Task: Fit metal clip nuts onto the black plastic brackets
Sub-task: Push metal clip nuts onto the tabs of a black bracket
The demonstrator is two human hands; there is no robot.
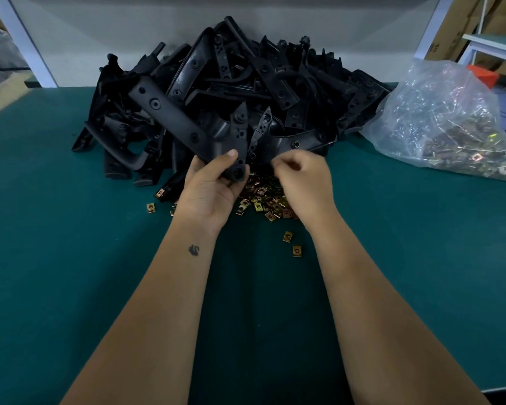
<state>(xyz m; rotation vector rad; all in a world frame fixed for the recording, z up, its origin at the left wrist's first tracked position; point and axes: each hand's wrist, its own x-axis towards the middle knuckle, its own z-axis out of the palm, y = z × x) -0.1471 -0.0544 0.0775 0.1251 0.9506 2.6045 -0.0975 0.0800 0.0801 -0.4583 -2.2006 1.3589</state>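
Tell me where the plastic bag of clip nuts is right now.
In the head view, the plastic bag lies at the far right of the green table, just right of the bracket pile.

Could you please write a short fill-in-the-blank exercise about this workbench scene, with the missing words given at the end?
1. The left hand grips a ____ plastic bracket.
2. The loose clip nuts lie on the ____ table mat.
3. The clear plastic bag of extra nuts sits to the ____ of the bracket pile.
4. The right hand has its fingers ____.

Missing words: black; green; right; curled
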